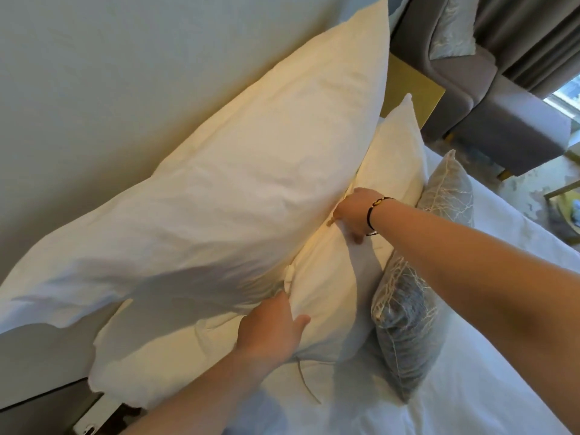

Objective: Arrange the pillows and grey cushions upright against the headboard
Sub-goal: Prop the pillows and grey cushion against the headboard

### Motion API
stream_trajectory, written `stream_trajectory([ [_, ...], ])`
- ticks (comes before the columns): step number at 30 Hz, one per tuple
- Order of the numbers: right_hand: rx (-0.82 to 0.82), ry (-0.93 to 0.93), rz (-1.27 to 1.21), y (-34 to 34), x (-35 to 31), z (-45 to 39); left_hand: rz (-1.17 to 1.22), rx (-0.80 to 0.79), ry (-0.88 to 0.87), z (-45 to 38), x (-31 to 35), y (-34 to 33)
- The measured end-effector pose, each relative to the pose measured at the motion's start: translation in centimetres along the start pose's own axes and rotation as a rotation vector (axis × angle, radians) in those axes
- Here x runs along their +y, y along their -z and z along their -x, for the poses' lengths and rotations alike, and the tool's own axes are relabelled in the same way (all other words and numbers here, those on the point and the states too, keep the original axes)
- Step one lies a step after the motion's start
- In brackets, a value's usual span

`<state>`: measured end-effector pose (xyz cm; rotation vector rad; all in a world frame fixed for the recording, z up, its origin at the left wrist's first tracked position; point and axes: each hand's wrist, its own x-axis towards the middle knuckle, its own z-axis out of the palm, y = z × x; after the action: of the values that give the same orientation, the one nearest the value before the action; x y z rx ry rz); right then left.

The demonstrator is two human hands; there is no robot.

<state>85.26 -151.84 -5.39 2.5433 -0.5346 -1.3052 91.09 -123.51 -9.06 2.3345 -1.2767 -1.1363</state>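
left hand [272,328] fingers hidden behind big pillow [238,189]

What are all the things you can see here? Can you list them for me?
white pillows: at least three, white, stacked against the headboard
grey cushions: two, grey with pale branch pattern, on the bed beside the pillows
headboard: one, pale, behind the pillows
bed sheet: one, white, under everything
armchair: one, grey, beside the bed, with a patterned cushion on it
curtain: grey, far corner
bracelet: black, right wrist
left hand: on a pillow edge
right hand: between pillows
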Motion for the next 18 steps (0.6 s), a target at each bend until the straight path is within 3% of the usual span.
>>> stream_trajectory([
  [8, 0.169, -0.027, -0.074, -0.6, 1.3, 2.7, 0.001, 0.029, -0.180, 0.4, 2.6, 1.6],
  [14, 0.352, -0.132, -0.230, -0.5, 5.4, 7.9, -0.148, 0.188, -0.398, 3.3, 5.7, 3.1],
  [16, 0.398, -0.154, -0.250, -0.9, 4.9, 8.7, -0.193, 0.117, -0.400, 3.9, 5.3, 3.9],
  [18, 0.424, -0.181, -0.271, -1.5, 2.6, 8.7, -0.159, -0.102, -0.293, 3.8, 4.1, 4.8],
])
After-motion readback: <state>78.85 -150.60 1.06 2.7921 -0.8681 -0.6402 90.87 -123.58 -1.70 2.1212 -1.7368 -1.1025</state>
